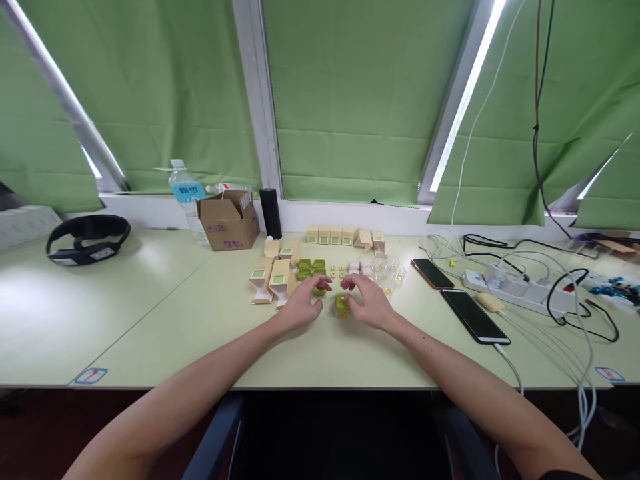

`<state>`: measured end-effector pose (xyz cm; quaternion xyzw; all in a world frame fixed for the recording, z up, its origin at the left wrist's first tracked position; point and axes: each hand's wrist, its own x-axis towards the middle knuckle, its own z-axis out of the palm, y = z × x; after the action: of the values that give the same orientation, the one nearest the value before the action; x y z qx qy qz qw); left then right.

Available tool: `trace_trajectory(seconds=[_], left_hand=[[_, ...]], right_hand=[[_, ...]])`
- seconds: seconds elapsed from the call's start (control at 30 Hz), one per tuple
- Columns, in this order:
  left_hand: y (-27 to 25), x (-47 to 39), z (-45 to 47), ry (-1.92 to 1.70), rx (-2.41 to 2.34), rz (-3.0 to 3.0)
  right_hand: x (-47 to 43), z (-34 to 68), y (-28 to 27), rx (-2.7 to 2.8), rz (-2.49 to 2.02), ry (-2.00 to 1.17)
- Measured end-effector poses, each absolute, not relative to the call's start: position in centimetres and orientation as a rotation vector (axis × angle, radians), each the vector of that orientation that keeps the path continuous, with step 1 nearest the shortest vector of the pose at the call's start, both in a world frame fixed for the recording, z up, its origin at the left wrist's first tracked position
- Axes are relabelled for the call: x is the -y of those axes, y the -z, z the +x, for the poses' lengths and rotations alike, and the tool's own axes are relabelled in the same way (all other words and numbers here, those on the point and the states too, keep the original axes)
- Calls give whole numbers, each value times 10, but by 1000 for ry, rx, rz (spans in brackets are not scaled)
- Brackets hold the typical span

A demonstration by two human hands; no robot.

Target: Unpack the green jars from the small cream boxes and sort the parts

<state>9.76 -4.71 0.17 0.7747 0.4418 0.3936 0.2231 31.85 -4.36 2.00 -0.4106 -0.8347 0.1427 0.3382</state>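
Note:
In the head view, a small green-lidded clear jar [342,307] stands on the table between my hands. My right hand [370,301] is curved beside it, with the thumb at its right edge; whether they touch I cannot tell. The fingers are apart from the thumb. My left hand [301,303] is open, fingers and thumb spread, its fingertips over a green piece partly hidden beneath them. Beyond it sit several green lids [311,267] in rows. Tiny yellow pieces [337,270], pale pink pieces [360,267] and clear cups [387,270] lie behind my right hand.
Open cardboard boxes [270,280] stand left of the lids, and a row of small boxes [330,235] lines the back. Further out are a brown carton [230,223], a water bottle [189,193], a black headset [89,240], phones [475,317] and a cabled power strip [520,292].

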Motion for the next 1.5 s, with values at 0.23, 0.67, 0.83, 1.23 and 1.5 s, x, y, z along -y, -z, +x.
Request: trace_trajectory(seconds=[0.23, 0.67, 0.83, 1.23, 1.5], left_hand=[[-4, 50, 100, -1106, -1245, 2271], [-4, 47, 99, -1215, -1117, 2358], [-12, 52, 102, -1217, -1179, 2256], [-17, 59, 107, -1260, -1197, 2103], [-16, 54, 102, -1391, -1186, 2005]], right_hand=[[44, 317, -9, 2324, -1083, -546], [49, 305, -1, 2229, -953, -741], [46, 306, -1, 2240, -913, -690], [50, 307, -9, 2194, -869, -672], [53, 306, -9, 2248, -986, -667]])
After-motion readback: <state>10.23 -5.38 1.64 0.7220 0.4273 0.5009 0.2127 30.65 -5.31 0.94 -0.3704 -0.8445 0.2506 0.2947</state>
